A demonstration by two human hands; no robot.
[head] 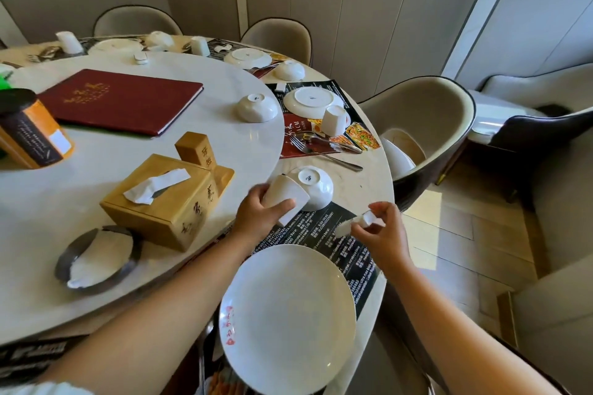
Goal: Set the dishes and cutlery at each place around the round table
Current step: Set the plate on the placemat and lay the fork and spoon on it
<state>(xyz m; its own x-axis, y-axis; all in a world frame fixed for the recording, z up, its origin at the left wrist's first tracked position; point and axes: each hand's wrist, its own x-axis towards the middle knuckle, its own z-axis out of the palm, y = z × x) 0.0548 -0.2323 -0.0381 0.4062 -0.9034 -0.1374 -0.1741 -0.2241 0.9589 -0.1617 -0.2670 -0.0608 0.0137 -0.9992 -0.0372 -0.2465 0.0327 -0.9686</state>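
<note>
Beside the upturned bowl, a cup was clasped by the left hand and a small white piece pinched by the right hand, both grips closed for placing beyond the plate

At the nearest place, a large white plate lies face up on a black printed placemat, with red characters on its left rim. Beyond it, a white bowl sits upside down at the placemat's far edge. A white cup is tilted against the bowl, held in the left hand. The right hand pinches a small white ceramic piece above the placemat. At the next place, a fork lies beside an inverted plate and a tipped cup.
</note>
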